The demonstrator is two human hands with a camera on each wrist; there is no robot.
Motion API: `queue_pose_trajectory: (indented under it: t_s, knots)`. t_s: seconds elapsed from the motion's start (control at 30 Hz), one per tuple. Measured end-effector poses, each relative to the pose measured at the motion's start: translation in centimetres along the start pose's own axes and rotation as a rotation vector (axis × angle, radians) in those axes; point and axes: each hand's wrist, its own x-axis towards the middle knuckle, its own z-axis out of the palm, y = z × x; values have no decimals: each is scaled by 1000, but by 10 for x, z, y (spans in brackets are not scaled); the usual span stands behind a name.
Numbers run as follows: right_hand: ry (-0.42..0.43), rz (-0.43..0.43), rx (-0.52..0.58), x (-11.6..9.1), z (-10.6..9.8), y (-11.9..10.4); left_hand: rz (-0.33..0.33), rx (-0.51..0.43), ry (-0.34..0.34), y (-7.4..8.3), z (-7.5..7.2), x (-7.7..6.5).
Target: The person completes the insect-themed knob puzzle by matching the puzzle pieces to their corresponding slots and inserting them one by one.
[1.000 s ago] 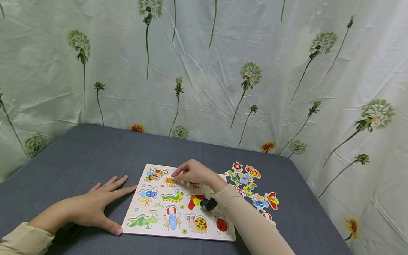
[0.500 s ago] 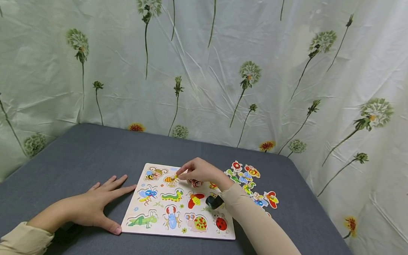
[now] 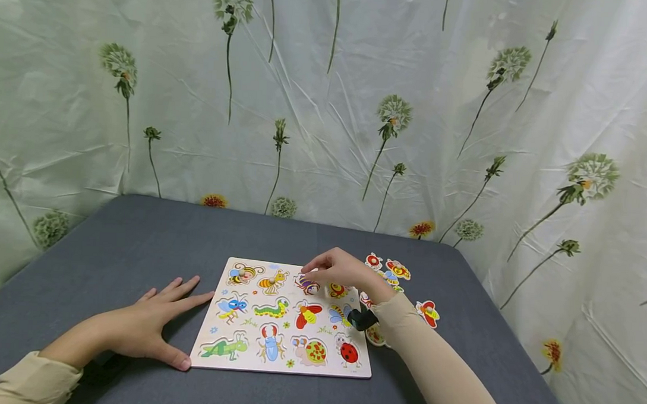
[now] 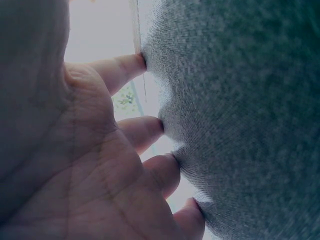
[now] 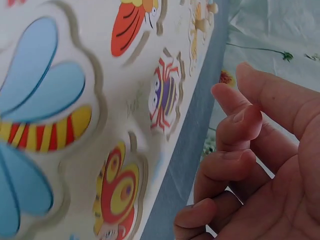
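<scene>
Left hand (image 3: 145, 326) spread, thumb and index at the left edge of the puzzle board (image 3: 253, 366); right hand (image 3: 342, 270) loosely bent, nothing held, over its far side. Loose pieces (image 3: 427, 313) lie right. Best: align outlines fully before pressing.

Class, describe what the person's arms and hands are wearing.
A cream, wrinkled fabric left sleeve and matching right sleeve reach near the wrists. The left hand and right hand are gloveless. A small black device sits at the right wrist.

puzzle board (image 3: 291, 314): smooth, wood-like | table cover (image 3: 178, 238): matt cloth | curtain (image 3: 319, 160): glossy, plastic-like
</scene>
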Motion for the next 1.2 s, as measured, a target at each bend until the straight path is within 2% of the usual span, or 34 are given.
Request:
queue_pose_trajectory:
  t_s: [0.53,1.2]
  knots:
    - [46,3,31,-34,-21,25,-3,11,3,0,0,1]
    - [90,15,8,-65,-38,61,-1,14,4,0,0,1]
